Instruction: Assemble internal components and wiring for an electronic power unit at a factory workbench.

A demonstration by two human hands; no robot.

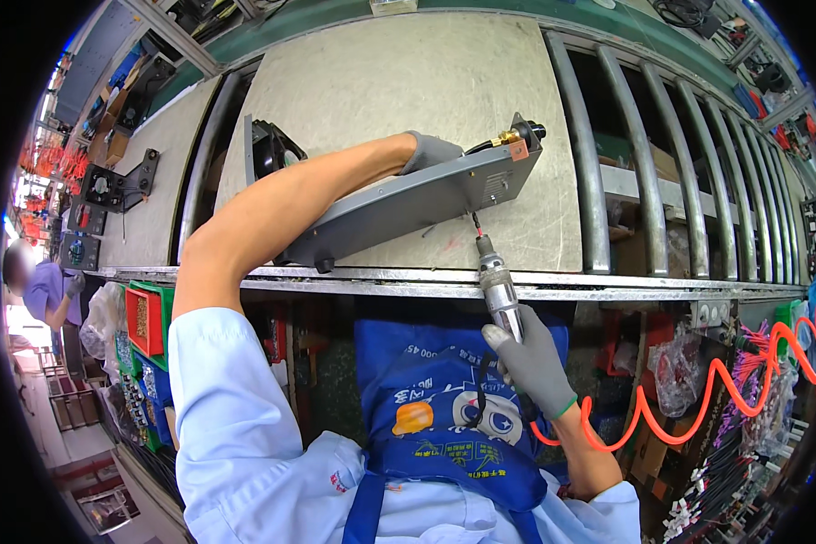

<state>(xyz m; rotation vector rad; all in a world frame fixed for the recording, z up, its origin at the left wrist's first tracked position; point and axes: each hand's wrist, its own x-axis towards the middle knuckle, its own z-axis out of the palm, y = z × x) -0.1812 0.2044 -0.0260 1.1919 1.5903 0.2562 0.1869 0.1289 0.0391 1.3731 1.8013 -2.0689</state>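
We saw the grey metal housing (417,204) lying on the desk (381,82) near its front edge, its long axis running from the lower left up to the right, brass fitting (508,138) at the far right end. Our gloved left hand (429,150) pressed on its top edge, grip closed over it. Our right hand (533,364) wrapped the electric screwdriver (497,286), which pointed upward with its bit touching the housing's side.

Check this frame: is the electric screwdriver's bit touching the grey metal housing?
Touching. In the head view the right hand holds the electric screwdriver, whose bit meets the lower edge of the grey metal housing with no gap showing.
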